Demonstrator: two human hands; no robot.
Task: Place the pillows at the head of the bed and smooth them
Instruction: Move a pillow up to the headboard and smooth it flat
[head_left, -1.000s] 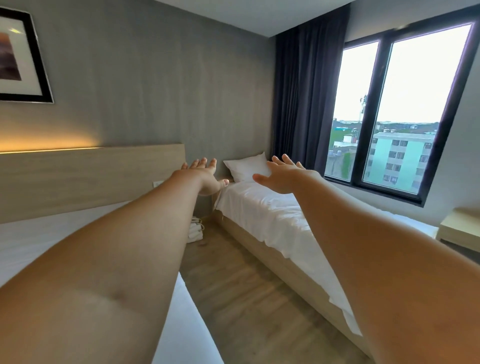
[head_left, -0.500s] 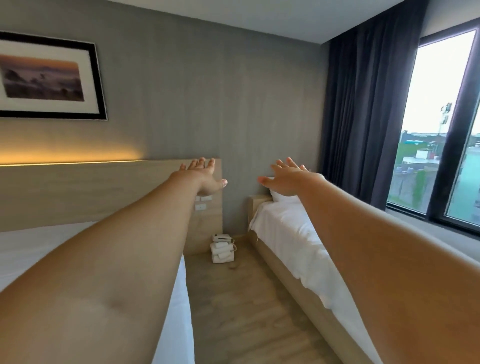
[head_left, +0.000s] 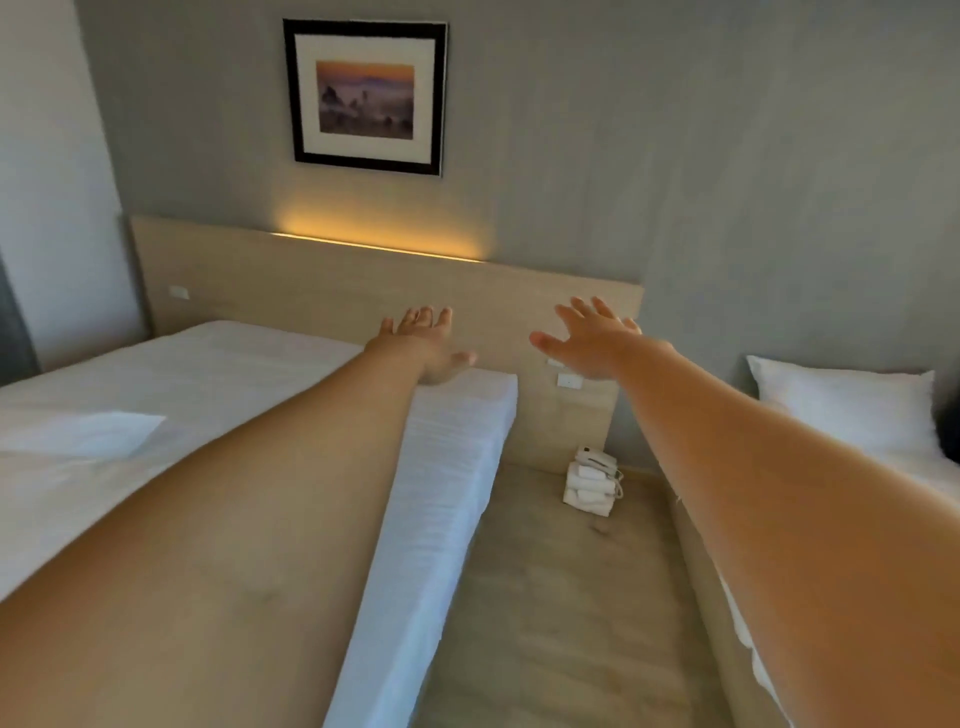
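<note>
Two bare forearms fill the near field, entering from 7 and 5 o'clock and reaching toward the centre. The left hand has its fingers straight and spread and holds nothing; it hovers over the top right corner of the large bed. The right hand is likewise spread and empty, held in the air in front of the headboard. The two hands are well apart.

The large bed, at 9 o'clock, carries a smooth white sheet with faint stripes; a folded white cloth lies flat on it. At the head of this bed the sheet runs bare to the headboard. At 3 o'clock, the one pillow in view lies at the head of the second bed: white, plump, lightly creased, its near corner pointed.

Between the beds, on the wood-look floor, a stack of folded white towels stands with a white telephone on top, near the foot of the headboard. At 12 o'clock, a framed picture hangs on the grey wall above a warm light strip.
</note>
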